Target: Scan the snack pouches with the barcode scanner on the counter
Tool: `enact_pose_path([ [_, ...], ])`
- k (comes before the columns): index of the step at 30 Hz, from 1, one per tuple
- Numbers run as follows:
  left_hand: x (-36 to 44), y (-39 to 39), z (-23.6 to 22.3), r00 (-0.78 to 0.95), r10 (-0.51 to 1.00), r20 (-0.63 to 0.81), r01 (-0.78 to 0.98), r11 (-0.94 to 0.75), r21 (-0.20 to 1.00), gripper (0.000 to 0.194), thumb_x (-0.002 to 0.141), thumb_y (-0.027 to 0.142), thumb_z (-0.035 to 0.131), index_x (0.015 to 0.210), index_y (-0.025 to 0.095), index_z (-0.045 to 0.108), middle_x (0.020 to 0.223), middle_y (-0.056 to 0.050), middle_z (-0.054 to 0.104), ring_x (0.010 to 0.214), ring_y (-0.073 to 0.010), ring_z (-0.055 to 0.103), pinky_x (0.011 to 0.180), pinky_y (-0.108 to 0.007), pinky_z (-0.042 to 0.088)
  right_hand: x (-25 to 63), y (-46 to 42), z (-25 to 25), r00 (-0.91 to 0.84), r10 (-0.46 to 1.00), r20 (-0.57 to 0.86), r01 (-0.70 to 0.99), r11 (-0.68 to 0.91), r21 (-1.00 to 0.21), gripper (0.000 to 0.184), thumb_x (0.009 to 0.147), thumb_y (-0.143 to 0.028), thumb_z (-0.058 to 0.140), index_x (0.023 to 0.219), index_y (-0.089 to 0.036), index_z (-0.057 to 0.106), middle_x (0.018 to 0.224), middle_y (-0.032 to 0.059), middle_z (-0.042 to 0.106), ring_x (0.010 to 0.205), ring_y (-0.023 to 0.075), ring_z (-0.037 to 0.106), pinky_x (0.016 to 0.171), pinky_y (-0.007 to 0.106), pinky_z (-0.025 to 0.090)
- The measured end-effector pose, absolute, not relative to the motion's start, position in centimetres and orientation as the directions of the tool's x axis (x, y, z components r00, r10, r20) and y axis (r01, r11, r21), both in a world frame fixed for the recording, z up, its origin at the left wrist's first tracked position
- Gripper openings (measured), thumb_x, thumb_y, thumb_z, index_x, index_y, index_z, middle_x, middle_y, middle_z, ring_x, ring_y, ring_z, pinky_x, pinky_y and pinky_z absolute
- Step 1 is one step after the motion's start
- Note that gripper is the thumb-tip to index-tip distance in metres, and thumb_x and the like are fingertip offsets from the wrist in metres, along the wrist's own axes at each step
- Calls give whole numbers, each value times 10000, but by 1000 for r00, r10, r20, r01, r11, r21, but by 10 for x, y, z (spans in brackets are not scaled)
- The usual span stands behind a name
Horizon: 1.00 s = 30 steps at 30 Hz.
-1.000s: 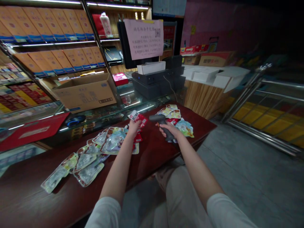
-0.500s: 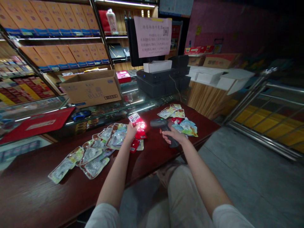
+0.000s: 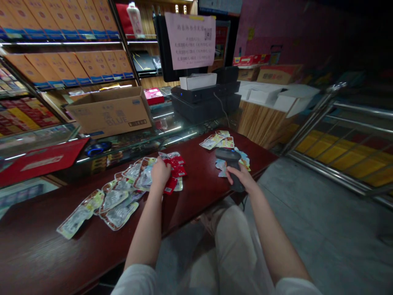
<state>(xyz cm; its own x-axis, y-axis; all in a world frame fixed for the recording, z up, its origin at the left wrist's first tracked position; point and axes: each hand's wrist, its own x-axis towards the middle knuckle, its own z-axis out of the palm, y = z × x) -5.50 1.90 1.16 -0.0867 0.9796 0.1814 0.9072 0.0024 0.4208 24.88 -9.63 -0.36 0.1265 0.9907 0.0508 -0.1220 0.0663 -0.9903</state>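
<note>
My right hand [image 3: 242,178] is wrapped around the handle of a dark barcode scanner [image 3: 229,154], held over the blue-and-white packets [image 3: 245,159] at the table's right. At the middle of the table, my left hand [image 3: 160,174] has its fingers closed at the edge of a red snack packet [image 3: 175,159]. Another red packet [image 3: 170,186] lies just below it. Left of that hand, several clear-and-yellow snack packets [image 3: 116,200] are spread in an overlapping row. A smaller group of yellowish packets [image 3: 217,140] lies behind the scanner.
The dark red table [image 3: 196,196] stands against a glass counter [image 3: 181,133]. On the counter are an open cardboard box [image 3: 110,114], a black cash drawer [image 3: 202,106] and a monitor with a pink notice [image 3: 192,41]. A metal railing [image 3: 331,168] runs along the right.
My left hand has lowered the red packet and shifted left, among the other red ones. The scanner has swung right, and its red light on the packet is gone. The view has turned slightly.
</note>
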Motion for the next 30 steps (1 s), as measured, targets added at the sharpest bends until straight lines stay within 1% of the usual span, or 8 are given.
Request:
enact_pose_path([
  [3,-48,9,14,-51,955,294,971,-22,240,589,858,208,461,1389,-45,458,1170,-283,664,1135,-379,619,949,-455,477,265,-100,-7,250,966,70,-85,94,-992,361,714,-505,760,844,-207,603,589,-15,630,488,133,550,520,277,461],
  [6,-47,4,12,-62,924,378,989,5,149,621,841,214,482,1418,-15,460,1268,-302,601,1187,-421,559,955,-510,456,277,-98,-8,372,927,47,-63,75,-995,388,653,-528,776,838,-216,639,625,8,669,614,184,622,635,313,509],
  [11,-46,6,4,-18,905,424,987,-52,153,542,841,197,502,1356,35,544,1391,-310,503,1278,-441,482,1006,-561,403,291,-88,-14,604,796,35,-49,81,-995,418,569,-548,774,811,-225,664,760,38,729,775,243,662,689,331,513],
  [15,-28,3,3,155,858,490,945,-272,178,445,861,165,488,1285,82,596,1389,-259,529,1311,-395,474,1086,-564,348,302,-83,-22,713,700,36,-39,90,-995,411,527,-522,774,777,-215,663,721,20,701,776,228,647,683,305,495],
  [18,-5,-7,-3,311,818,484,840,-474,263,399,893,177,470,1264,93,590,1334,-231,576,1242,-362,541,1053,-523,408,306,-81,-27,743,669,3,-94,109,-990,423,527,-501,768,812,-205,667,711,7,692,739,203,641,664,288,494],
  [22,30,-19,-27,382,828,410,621,-558,550,399,899,228,537,1278,104,542,1253,-212,632,1150,-309,620,1023,-486,465,307,-80,-29,713,691,-117,-235,79,-969,402,576,-454,731,885,-203,673,700,0,696,676,198,646,600,285,502],
  [26,67,-16,-43,412,886,212,388,-381,839,488,895,266,586,1342,108,469,1271,-204,641,1048,-233,681,935,-381,532,306,-79,-28,694,699,-172,-245,5,-970,302,612,-387,696,850,-201,683,684,8,706,673,207,660,579,277,499],
  [30,112,-8,-36,461,887,3,486,-255,836,679,847,400,679,1400,97,427,1294,-226,632,1122,-274,662,945,-368,512,309,-79,-30,658,728,-193,-231,-48,-972,270,624,-392,690,813,-199,697,705,26,730,718,227,682,601,284,510],
])
